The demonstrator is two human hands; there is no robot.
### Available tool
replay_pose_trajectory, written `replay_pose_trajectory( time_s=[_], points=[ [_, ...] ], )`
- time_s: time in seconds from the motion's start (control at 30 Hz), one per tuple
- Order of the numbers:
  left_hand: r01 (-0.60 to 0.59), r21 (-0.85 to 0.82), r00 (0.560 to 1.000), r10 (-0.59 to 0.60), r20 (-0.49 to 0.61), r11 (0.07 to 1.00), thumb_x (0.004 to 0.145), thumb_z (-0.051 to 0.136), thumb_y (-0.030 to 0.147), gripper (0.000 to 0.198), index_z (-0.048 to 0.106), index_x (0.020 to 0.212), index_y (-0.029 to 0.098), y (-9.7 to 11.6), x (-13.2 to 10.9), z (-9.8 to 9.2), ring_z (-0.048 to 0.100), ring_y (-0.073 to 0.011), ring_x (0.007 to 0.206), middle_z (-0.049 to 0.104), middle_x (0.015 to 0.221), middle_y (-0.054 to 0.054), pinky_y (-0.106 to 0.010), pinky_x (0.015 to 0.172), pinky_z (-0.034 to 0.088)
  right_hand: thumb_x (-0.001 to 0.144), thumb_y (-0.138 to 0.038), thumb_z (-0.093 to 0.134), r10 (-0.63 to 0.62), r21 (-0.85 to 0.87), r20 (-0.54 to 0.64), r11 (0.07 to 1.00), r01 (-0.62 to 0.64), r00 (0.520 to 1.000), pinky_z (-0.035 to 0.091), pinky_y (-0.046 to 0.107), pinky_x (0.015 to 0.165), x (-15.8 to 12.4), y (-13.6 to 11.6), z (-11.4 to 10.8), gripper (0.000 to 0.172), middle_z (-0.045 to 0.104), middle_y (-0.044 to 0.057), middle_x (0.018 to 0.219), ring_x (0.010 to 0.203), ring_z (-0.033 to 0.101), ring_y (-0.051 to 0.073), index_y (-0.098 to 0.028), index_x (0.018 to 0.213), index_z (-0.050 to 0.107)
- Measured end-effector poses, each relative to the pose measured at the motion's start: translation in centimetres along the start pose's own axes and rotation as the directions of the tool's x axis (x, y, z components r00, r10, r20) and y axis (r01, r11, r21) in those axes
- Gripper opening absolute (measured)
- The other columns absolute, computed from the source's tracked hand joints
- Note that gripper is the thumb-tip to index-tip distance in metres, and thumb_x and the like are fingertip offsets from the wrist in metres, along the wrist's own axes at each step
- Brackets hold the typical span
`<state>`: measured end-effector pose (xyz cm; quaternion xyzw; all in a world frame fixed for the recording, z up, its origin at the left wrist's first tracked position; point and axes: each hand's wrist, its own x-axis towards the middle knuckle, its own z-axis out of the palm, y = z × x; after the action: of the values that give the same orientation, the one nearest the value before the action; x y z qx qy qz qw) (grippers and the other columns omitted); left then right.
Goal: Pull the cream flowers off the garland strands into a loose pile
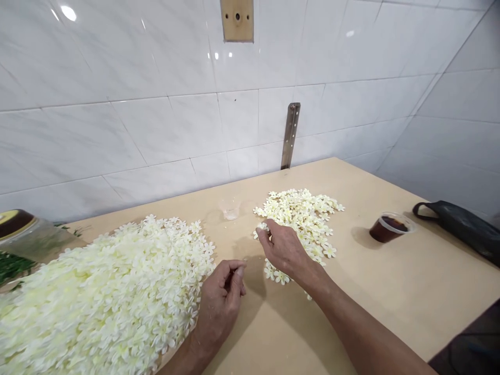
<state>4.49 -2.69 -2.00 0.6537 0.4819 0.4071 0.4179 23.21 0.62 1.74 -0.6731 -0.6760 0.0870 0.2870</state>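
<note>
A large heap of cream-white artificial flowers (105, 291) covers the left of the wooden table (390, 291). A smaller flat pile of loose flowers (304, 213) lies at the centre right. My right hand (283, 250) reaches over that pile's near left edge and pinches one small flower (261, 227) between thumb and fingertips. My left hand (221, 304) rests beside the large heap with its fingers curled towards the thumb; what they hold, if anything, is too small to make out.
A small clear plastic cup (230, 209) stands between the piles. A tub of brown stuff (388, 227) sits at the right, a black bag (461, 226) beyond it. A jar (23, 234) and green bits (11, 265) lie at far left. White tiled walls enclose the table.
</note>
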Motion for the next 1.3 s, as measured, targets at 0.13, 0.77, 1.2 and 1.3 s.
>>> replay_pose_trajectory(
  time_s=[0.13,0.77,1.2,1.3],
  points=[
    [-0.049,0.02,0.996,0.047,0.072,0.999,0.09,0.054,0.035,0.019,0.066,0.093,0.02,1.0,-0.7,1.1,0.056,-0.0142,0.059,0.059,0.067,-0.002,-0.024,0.056,0.044,0.094,-0.026,0.038,-0.013,-0.062,-0.017,0.998,0.012,1.0,0.024,0.026,0.053,-0.2,-0.1,0.1,0.02,0.05,-0.002,0.061,0.053,0.042,0.014,-0.021,0.077,0.047],
    [-0.292,0.353,0.935,0.187,0.303,0.889,0.085,0.058,0.028,0.018,0.067,0.098,0.022,2.4,2.5,4.9,0.06,-0.0214,0.081,0.063,0.097,-0.008,-0.034,0.076,0.046,0.093,-0.028,0.046,0.174,-0.198,-0.022,0.965,-0.175,0.984,0.037,0.029,0.07,2.0,5.3,-2.4,0.029,0.071,0.01,0.09,0.088,0.064,0.025,-0.017,0.114,0.062],
    [-0.132,0.199,0.975,0.09,0.204,0.971,0.077,0.061,0.016,0.022,0.064,0.099,0.019,1.7,3.3,4.6,0.057,-0.0136,0.069,0.061,0.084,-0.002,-0.027,0.068,0.046,0.09,-0.026,0.05,0.131,-0.118,-0.023,0.984,-0.133,0.991,0.04,0.028,0.076,2.0,5.5,-2.0,0.032,0.071,0.01,0.104,0.094,0.063,0.022,-0.017,0.117,0.064],
    [-0.152,0.202,0.976,0.116,0.182,0.967,0.077,0.058,0.015,0.026,0.063,0.102,0.018,1.7,3.1,4.5,0.055,-0.0124,0.066,0.06,0.086,-0.003,-0.027,0.066,0.046,0.089,-0.024,0.05,0.147,-0.104,0.004,0.984,-0.146,0.989,0.039,0.027,0.07,2.0,5.4,-2.1,0.025,0.072,0.008,0.096,0.088,0.063,0.021,-0.018,0.107,0.066]
  ],
)
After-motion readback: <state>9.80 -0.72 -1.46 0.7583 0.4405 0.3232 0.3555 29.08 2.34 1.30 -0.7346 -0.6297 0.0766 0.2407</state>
